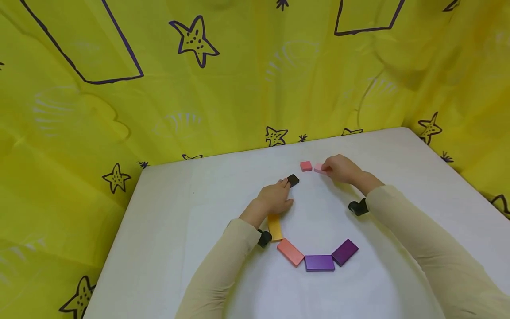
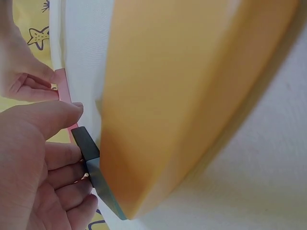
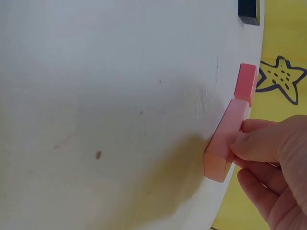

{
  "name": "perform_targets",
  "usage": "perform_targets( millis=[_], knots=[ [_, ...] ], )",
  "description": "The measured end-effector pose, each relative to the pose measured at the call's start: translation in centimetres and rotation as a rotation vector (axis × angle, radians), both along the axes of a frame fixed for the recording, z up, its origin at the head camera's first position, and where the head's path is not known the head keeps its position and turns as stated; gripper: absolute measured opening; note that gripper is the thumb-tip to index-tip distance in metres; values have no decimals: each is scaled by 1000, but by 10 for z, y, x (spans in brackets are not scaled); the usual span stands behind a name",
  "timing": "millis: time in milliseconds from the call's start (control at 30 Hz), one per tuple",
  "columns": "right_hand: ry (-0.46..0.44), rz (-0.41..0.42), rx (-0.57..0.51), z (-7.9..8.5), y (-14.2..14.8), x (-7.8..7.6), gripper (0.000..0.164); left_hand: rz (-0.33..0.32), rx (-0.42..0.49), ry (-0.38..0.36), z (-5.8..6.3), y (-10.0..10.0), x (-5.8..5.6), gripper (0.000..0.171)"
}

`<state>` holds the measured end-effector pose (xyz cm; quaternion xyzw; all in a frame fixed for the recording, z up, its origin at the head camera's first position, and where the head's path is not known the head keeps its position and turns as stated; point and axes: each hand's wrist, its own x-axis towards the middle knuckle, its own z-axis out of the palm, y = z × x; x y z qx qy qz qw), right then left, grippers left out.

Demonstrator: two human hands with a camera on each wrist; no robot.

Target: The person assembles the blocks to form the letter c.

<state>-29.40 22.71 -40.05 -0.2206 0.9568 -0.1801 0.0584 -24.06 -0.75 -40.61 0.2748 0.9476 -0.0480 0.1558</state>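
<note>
Far out on the table, my right hand (image 1: 340,169) pinches a light pink block (image 3: 225,129) between thumb and fingers. One end of it meets a small coral-red block (image 3: 246,80). My left hand (image 1: 275,198) reaches over the left side of the curve of blocks. In the left wrist view its fingers touch the outer side of a black block (image 2: 85,142) and a teal block (image 2: 104,189), with the thumb held apart. The teal block is hidden under the hand in the head view. Behind it, towards me, lies a yellow-orange block (image 1: 275,228).
The curve continues nearer me with a salmon block (image 1: 291,251), a purple block (image 1: 320,262) and a dark purple block (image 1: 345,252). They lie on a white-covered table (image 1: 167,221). A yellow curtain (image 1: 223,97) with starfish drawings hangs along the table's far and side edges.
</note>
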Motion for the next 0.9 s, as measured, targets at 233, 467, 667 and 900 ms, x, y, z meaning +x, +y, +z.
perform_targets(
  millis=[233,467,667,900],
  knots=[
    [21,53,-28,-1,-1,4,22,18,-6,-3,0,1,-2,61],
    [21,124,-39,-3,-7,5,22,16,-8,-1,0,1,-1,60],
    [58,150,-48,-6,-9,9,21,15,-8,-13,-1,2,-2,60],
    [77,164,-53,-7,-18,13,21,9,-4,-2,-4,2,-3,60]
  ],
)
